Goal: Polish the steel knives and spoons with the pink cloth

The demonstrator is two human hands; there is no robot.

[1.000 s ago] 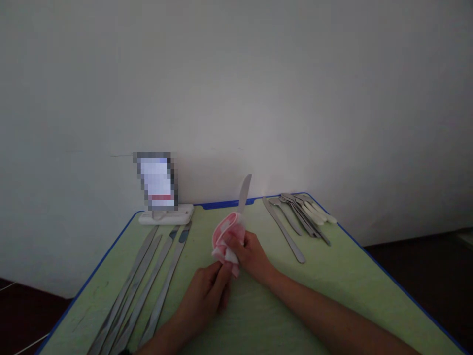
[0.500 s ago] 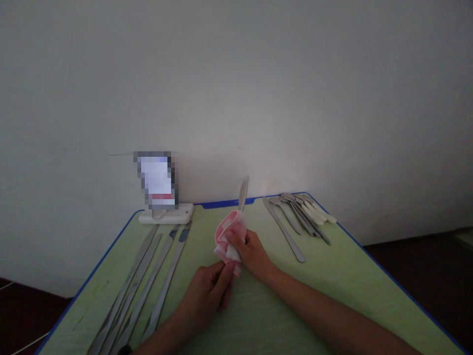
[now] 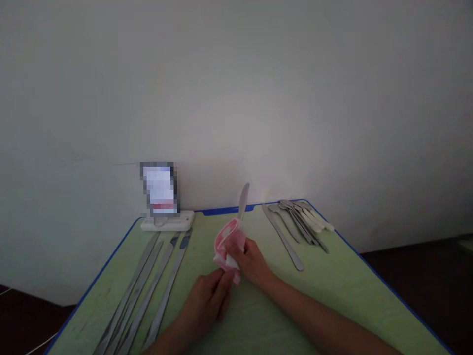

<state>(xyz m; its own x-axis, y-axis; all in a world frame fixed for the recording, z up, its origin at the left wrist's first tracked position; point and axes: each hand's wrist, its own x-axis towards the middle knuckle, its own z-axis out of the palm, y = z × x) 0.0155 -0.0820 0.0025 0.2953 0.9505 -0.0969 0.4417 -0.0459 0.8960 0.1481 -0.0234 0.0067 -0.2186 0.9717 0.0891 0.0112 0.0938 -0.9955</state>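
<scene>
Knife (image 3: 243,201): located at the center of the frame, raised above the tabletop (image 3: 332,278), with the exposed part of its blade pointing upward and leaning slightly to the right. A folded pink-and-white cloth (image 3: 223,240) wraps around the knife below this exposed part and hides its middle section.

Right hand (image 3: 254,260): positioned just right of center. Its grip is clasped on the cloth, with the thumb lying across the near face and the fingers behind.

Left hand (image 3: 209,300): positioned at the lower center, below the cloth and touching its bottom edge. Its grip is closed around the lower end of the knife; fingers and cloth conceal the handle itself.

Left side of the frame: four long metal knives (image 3: 170,281) lie side by side on the tabletop, slanting from the lower left toward a white stand (image 3: 167,222). The stand carries an upright device (image 3: 160,188), whose screen is pixelated and unreadable.

Right side of the frame: a single table knife (image 3: 284,238) lies diagonally. Just to its right lies a spoon (image 3: 288,224), followed by a pile of metal utensils (image 3: 303,227) that overlap one another. Cream-handled utensils (image 3: 318,217) lie at the far right of this group.

Surroundings: a blue edge borders the green tabletop, and a plain pale wall (image 3: 236,88) rises behind it.
</scene>
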